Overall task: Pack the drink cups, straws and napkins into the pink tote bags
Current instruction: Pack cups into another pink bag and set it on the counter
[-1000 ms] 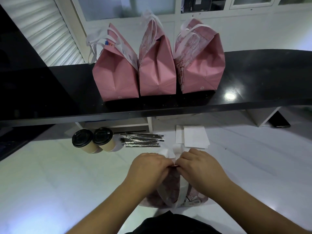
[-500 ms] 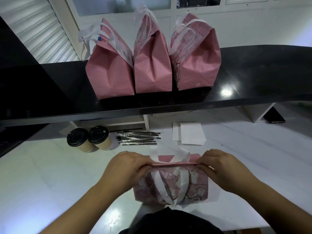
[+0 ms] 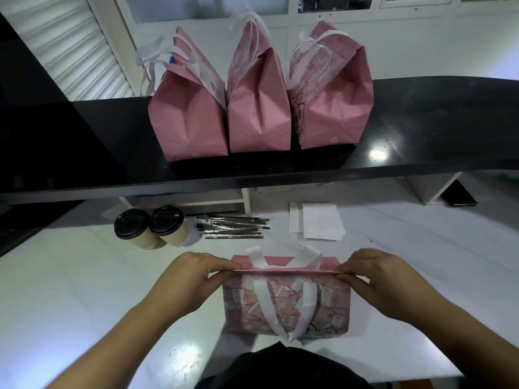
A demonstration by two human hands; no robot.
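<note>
Head view shows a shiny white table (image 3: pixel 70 290) below a long black shelf (image 3: pixel 421 122) by a white wall. The left hand (image 3: pixel 193 279) and the right hand (image 3: pixel 384 279) each pinch one end of the top edge of a flat pink patterned cloth tote bag (image 3: pixel 286 304), pulling it straight. Its white handles hang down the front, near the table's close edge.

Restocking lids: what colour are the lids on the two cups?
Black, on both cups, clearest in the head view.
</note>
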